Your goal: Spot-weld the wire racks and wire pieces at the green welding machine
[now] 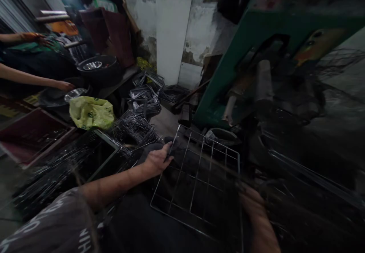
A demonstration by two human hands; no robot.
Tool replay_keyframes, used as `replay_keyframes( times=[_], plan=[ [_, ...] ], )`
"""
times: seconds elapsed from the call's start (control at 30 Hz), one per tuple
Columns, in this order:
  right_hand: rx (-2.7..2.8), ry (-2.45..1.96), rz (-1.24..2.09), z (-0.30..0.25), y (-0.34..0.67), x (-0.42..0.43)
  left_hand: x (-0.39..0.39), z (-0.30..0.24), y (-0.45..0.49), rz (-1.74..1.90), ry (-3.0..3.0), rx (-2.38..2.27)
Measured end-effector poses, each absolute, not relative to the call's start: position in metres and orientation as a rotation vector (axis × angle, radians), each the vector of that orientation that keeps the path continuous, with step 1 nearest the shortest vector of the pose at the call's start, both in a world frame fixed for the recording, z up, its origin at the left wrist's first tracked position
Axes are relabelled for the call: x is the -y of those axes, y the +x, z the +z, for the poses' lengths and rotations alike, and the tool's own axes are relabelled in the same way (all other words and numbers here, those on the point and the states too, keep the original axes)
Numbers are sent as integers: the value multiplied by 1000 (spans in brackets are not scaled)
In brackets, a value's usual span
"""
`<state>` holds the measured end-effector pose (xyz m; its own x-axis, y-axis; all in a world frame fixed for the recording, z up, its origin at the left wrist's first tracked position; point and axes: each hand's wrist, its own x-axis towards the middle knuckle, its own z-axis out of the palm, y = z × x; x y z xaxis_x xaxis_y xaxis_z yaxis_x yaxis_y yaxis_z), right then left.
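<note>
1. Apparently for balance, the wire grid (196, 178) sits near centre, between both hands, as I watch remotely.
2. Left hand (156, 161) grips its left edge, fingers curled at the wire; likely to steady it.
3. Right hand (252, 199) is at its right edge, in shadow; I cannot tell whether it grips.
4. Wire frames (145, 101) lie heaped farther left, probably for easy reach.
</note>
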<state>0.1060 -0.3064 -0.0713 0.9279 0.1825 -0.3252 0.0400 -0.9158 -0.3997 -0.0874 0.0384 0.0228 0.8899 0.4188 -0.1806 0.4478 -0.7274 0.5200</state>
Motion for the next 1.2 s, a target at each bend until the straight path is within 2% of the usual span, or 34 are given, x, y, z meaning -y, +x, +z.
replay_keyframes(
  times=[0.1,0.27,0.47,0.63,0.77,0.93,1.07,1.2],
  plan=[
    [6,-2433,435,-67,116,302,-48,8,-85,-6,2340,-555],
    [-250,-1692,474,-51,106,270,-64,-12,-71,168,2039,-469],
    [-254,-1564,315,-26,82,282,-47,3,-57,369,1638,-578],
    [-180,-1645,256,2,56,306,-33,27,-40,22,1021,-445],
    [-152,-1676,319,0,38,314,-37,31,-31,-206,888,-382],
    [-173,-1920,442,-29,64,360,-41,14,-37,-200,870,-401],
    [-541,-2334,196,-56,126,408,-40,2,-39,-147,875,-474],
    [-653,-2621,149,-75,171,430,-40,-1,-35,-157,880,-498]
  ],
)
